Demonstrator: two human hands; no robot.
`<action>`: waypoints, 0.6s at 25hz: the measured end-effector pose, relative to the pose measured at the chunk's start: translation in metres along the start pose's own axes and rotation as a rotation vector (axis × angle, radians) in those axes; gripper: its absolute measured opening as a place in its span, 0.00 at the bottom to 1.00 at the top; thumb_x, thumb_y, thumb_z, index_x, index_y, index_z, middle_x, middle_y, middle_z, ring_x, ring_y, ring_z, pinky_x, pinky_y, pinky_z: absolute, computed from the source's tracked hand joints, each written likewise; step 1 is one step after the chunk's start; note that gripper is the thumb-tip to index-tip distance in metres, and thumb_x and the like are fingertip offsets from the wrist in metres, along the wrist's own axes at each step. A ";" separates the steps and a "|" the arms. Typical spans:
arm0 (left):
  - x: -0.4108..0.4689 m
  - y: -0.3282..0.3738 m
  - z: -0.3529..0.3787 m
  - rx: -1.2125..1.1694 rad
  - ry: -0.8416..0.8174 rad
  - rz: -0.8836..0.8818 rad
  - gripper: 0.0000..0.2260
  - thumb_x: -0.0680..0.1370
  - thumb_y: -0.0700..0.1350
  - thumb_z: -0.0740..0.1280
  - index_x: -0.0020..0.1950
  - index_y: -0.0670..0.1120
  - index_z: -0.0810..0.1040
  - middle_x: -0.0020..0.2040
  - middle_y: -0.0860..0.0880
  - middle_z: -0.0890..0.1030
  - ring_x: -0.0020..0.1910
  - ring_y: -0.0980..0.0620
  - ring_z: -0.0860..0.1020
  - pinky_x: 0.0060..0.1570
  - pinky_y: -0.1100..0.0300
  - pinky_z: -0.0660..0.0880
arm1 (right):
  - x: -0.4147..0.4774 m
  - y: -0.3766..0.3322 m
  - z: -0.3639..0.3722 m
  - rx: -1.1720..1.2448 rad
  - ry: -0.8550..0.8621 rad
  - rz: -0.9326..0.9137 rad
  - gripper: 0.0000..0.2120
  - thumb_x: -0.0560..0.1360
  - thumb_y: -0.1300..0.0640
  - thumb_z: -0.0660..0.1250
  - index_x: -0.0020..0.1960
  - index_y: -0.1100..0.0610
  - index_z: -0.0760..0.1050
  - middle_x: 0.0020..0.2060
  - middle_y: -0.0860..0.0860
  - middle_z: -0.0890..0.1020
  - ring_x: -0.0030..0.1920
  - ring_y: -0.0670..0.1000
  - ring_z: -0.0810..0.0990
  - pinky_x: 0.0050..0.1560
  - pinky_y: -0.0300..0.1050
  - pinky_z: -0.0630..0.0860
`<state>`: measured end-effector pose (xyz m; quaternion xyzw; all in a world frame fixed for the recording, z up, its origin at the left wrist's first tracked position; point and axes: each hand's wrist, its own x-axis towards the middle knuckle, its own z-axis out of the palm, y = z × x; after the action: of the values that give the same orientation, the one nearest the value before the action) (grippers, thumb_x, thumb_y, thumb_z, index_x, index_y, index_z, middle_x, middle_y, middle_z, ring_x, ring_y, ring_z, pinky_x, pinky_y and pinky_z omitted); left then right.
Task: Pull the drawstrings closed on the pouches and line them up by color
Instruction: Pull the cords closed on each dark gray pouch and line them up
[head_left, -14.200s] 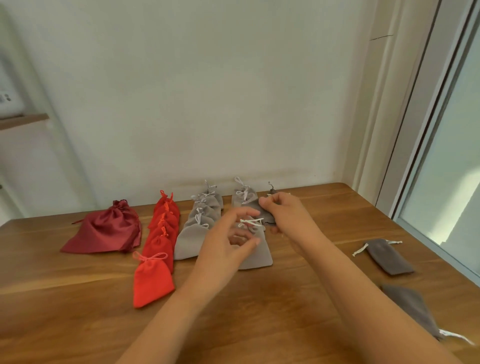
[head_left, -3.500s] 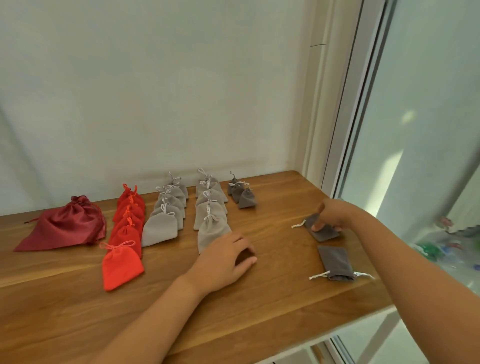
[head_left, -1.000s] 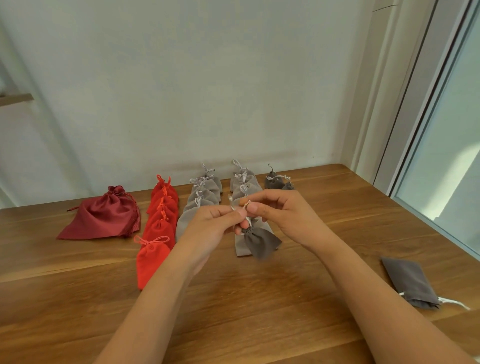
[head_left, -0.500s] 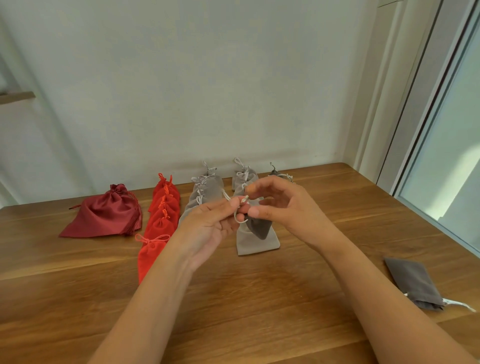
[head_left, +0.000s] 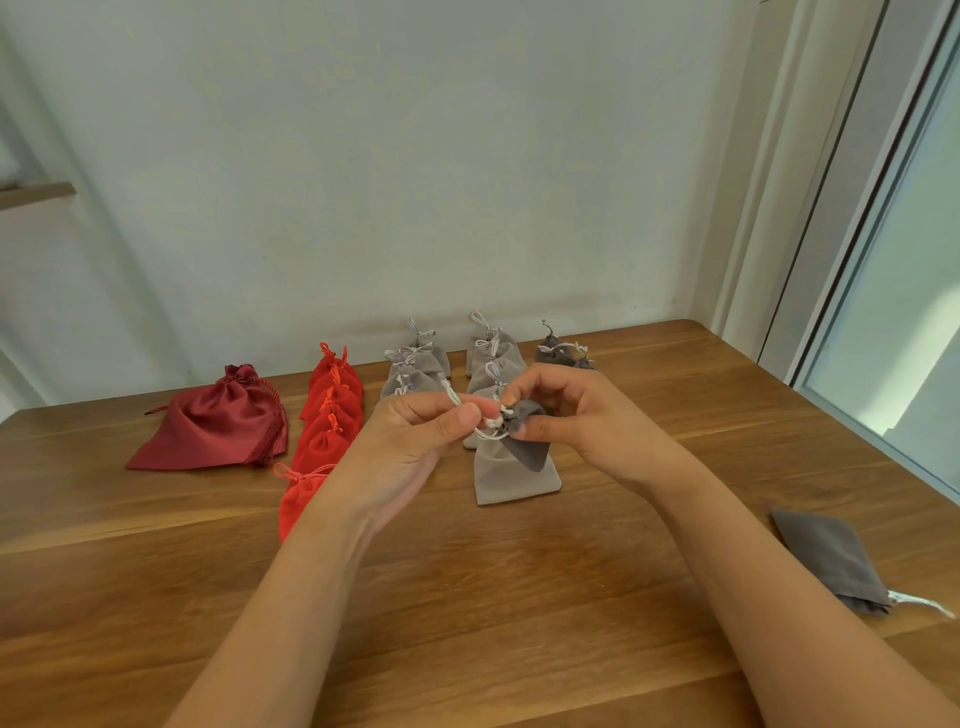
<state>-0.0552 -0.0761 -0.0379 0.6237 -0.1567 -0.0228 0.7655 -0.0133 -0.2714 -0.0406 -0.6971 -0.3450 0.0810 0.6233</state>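
Left hand (head_left: 415, 436) pinches the white cord (head_left: 470, 415); right hand (head_left: 576, 421) grips the small, soft dark-grey velvet pouch (head_left: 524, 436) by its neck, likely light and limp.

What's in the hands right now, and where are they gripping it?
One dark grey pouch: the right hand pinches its gathered neck, and the left hand pinches its white drawstring.
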 end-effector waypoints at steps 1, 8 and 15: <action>-0.001 0.001 -0.001 0.028 0.004 -0.001 0.17 0.58 0.55 0.80 0.40 0.46 0.86 0.42 0.48 0.85 0.48 0.54 0.82 0.49 0.65 0.76 | 0.000 0.000 -0.001 0.042 -0.011 0.001 0.10 0.72 0.70 0.69 0.46 0.55 0.78 0.38 0.43 0.81 0.43 0.43 0.79 0.46 0.36 0.75; -0.002 0.009 0.003 0.294 0.154 0.012 0.08 0.62 0.40 0.77 0.37 0.52 0.85 0.37 0.50 0.85 0.41 0.53 0.81 0.47 0.59 0.74 | 0.001 0.007 0.002 0.164 -0.150 0.048 0.08 0.72 0.65 0.65 0.49 0.58 0.78 0.42 0.48 0.80 0.46 0.46 0.76 0.52 0.39 0.72; -0.009 0.011 0.016 0.885 0.300 0.236 0.09 0.69 0.39 0.75 0.37 0.54 0.81 0.32 0.59 0.81 0.38 0.65 0.78 0.41 0.75 0.70 | 0.001 0.013 0.004 0.147 -0.107 0.102 0.09 0.72 0.66 0.66 0.49 0.56 0.80 0.45 0.51 0.81 0.50 0.49 0.77 0.57 0.44 0.72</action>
<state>-0.0698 -0.0870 -0.0260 0.8640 -0.1088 0.2233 0.4380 -0.0097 -0.2673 -0.0528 -0.6608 -0.3348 0.1747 0.6486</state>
